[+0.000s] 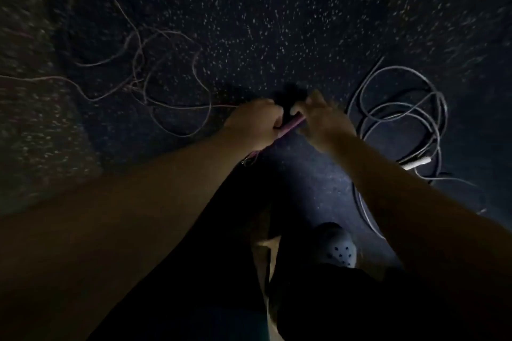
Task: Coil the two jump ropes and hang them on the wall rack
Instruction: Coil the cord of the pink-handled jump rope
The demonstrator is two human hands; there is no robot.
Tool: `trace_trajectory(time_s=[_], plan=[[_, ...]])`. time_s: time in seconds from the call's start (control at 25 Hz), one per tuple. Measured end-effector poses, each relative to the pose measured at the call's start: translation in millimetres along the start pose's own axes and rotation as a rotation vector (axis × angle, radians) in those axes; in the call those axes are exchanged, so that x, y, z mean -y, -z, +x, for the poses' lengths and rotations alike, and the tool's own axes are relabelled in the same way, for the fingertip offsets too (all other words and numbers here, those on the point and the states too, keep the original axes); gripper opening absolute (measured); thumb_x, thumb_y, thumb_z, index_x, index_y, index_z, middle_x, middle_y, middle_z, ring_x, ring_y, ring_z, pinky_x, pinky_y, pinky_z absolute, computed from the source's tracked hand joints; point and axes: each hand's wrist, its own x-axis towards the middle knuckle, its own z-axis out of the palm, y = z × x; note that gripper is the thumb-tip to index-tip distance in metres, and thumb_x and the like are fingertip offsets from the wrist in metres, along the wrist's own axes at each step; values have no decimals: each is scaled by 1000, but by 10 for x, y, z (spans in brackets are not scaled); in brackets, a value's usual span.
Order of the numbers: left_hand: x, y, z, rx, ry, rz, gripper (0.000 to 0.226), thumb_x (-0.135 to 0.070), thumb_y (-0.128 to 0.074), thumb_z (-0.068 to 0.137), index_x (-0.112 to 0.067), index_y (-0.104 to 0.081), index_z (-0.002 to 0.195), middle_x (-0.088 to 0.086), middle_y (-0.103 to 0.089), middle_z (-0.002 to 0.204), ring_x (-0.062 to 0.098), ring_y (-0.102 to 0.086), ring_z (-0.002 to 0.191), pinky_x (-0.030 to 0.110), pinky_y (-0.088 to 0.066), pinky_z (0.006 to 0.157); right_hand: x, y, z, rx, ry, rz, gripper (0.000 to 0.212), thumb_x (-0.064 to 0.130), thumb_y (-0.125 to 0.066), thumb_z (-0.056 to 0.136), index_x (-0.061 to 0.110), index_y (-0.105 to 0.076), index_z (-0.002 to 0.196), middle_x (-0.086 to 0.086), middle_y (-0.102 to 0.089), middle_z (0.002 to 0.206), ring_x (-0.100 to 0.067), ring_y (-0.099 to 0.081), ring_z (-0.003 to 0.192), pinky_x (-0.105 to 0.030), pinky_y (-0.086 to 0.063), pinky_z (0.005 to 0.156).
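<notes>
A thin pink jump rope (144,75) lies in loose tangled loops on the dark speckled floor at the left. Its pink handle (291,126) is held between my two hands at the centre. My left hand (256,122) is closed around the handle's lower end. My right hand (322,116) pinches its upper end with the fingertips. A grey jump rope (401,116) lies in a rough coil on the floor at the right, with a white handle (415,164) beside my right forearm.
The floor (277,22) is dark rubber with pale flecks, dimly lit and blurred. My dark trousers and a pale perforated shoe (339,250) show below the hands. No wall rack is in view.
</notes>
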Motion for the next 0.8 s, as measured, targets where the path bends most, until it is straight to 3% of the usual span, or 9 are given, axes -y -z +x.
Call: trace_trajectory(time_s=[0.16, 0.28, 0.36, 0.44, 0.52, 0.68, 0.8], plan=[[-174, -286, 280, -23, -33, 211, 38, -42, -72, 87, -19, -64, 117, 6, -65, 120, 29, -62, 111, 41, -46, 91, -131, 28, 231, 58, 65, -2, 40, 28, -70, 95, 18, -60, 133, -15, -43, 142, -40, -47, 130, -46, -47, 102], [-238, -192, 361, 28, 37, 76, 42, -40, -74, 88, -20, -64, 123, 6, -67, 124, 31, -64, 114, 43, -50, 95, -169, 332, 281, 170, 97, 95, 37, 36, -72, 93, 7, -69, 115, -16, -62, 123, -33, -58, 116, -40, -48, 97], [-269, 21, 349, 9, 12, -105, 25, -31, -77, 88, -19, -68, 107, 4, -70, 106, 29, -68, 103, 39, -54, 84, -157, 603, 224, 159, 50, 203, 33, 44, -76, 90, 12, -69, 97, -7, -64, 101, -26, -61, 96, -34, -49, 80], [-339, 383, 300, -78, -18, -186, 20, -26, -80, 85, -21, -62, 81, -4, -64, 80, 22, -66, 83, 29, -47, 63, -125, 898, 66, 75, -4, 394, 35, 47, -75, 90, 14, -68, 97, -9, -66, 91, -23, -61, 82, -34, -49, 70], [-482, 809, 196, -182, -68, -269, 22, -22, -80, 84, -21, -60, 76, -5, -64, 73, 19, -65, 73, 26, -41, 56, -72, 1185, -156, -43, 13, 654, 37, 49, -70, 94, 12, -66, 101, -20, -72, 99, -24, -64, 80, -43, -58, 74], [-762, 1651, -141, -375, -169, -559, 22, -9, -79, 84, -13, -61, 97, 4, -72, 83, 24, -72, 79, 40, -60, 74, 167, 1704, -644, -162, 89, 911, 45, 59, -59, 97, 16, -65, 111, -15, -73, 121, -29, -70, 99, -50, -56, 99], [-976, 2259, -521, -485, -261, -783, 26, -4, -76, 87, -9, -57, 103, 10, -66, 88, 21, -69, 79, 40, -61, 77, 333, 2048, -1039, -221, 171, 964, 39, 48, -65, 97, 13, -70, 113, -12, -79, 108, -31, -73, 109, -43, -54, 99]])
